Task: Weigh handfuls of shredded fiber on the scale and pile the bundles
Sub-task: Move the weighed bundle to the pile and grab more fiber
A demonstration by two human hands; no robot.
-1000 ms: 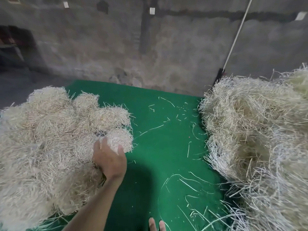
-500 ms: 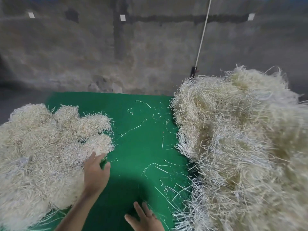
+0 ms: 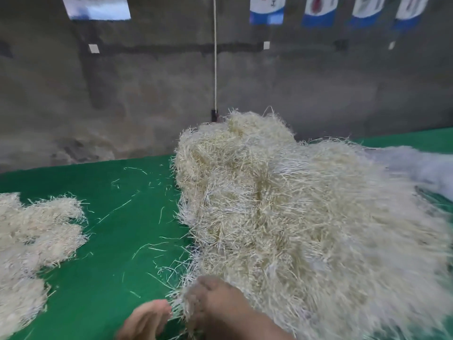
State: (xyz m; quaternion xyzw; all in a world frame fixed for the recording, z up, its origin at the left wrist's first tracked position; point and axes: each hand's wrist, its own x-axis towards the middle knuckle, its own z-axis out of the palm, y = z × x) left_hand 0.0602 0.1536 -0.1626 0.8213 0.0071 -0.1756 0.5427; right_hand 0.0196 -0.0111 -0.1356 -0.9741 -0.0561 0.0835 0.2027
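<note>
A big heap of pale shredded fiber (image 3: pixel 282 217) fills the right half of the green table (image 3: pixel 117 241). A lower pile of fiber bundles (image 3: pixel 31 241) lies at the left edge. My right hand (image 3: pixel 215 303) is at the heap's near left corner, its fingers curled down into the strands and gripping a tuft. My left hand (image 3: pixel 147 320) is just left of it at the bottom edge, fingers fairly straight, their tips touching the loose fringe of the heap. No scale is in view.
Loose strands (image 3: pixel 147 249) are scattered over the green cloth between the two piles. A grey concrete wall (image 3: pixel 122 106) stands behind the table, with a thin cord (image 3: pixel 215 57) hanging down to the heap's far end and posters along the top.
My view has swung right, from the left pile to the big heap. My left hand left the bundle pile and came beside the heap; my right hand rose into the heap's edge.
</note>
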